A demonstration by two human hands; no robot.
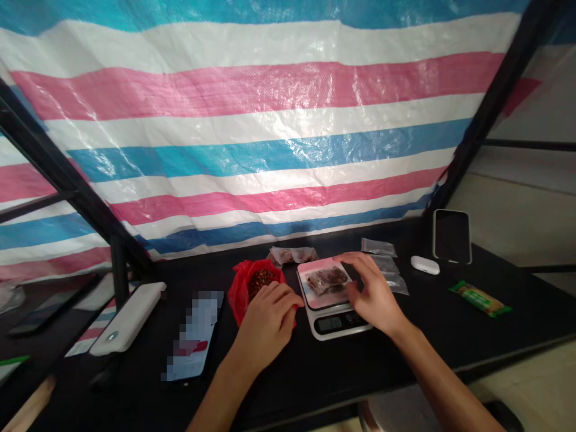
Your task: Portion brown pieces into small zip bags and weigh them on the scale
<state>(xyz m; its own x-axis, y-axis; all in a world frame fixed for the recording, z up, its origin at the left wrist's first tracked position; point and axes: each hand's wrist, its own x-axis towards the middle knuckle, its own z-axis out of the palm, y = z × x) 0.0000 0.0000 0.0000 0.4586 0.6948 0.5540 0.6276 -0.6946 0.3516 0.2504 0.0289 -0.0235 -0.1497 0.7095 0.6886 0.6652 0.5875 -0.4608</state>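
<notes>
A white kitchen scale (316, 316) stands on the black table with its lit display facing me. On its platform lies a small clear bag of dark brown dried pieces (327, 279). My right hand (371, 291) arches over the scale's right side, thumb and fingers apart, the thumb close to the small bag. To the left, a red plastic bag (238, 291) sits open with brown bits inside. In front of it hovers my left hand (270, 321), loosely bent, fingers reaching toward the scale's left edge and nothing visible in them.
Filled small bags (294, 255) lie behind the scale, and flat clear bags (390, 265) to its right. Farther right are a white earbud case (425, 265), a green wrapped snack (480, 299) and an upright phone (452, 236). A lit phone (198, 336) and white power bank (130, 318) lie left.
</notes>
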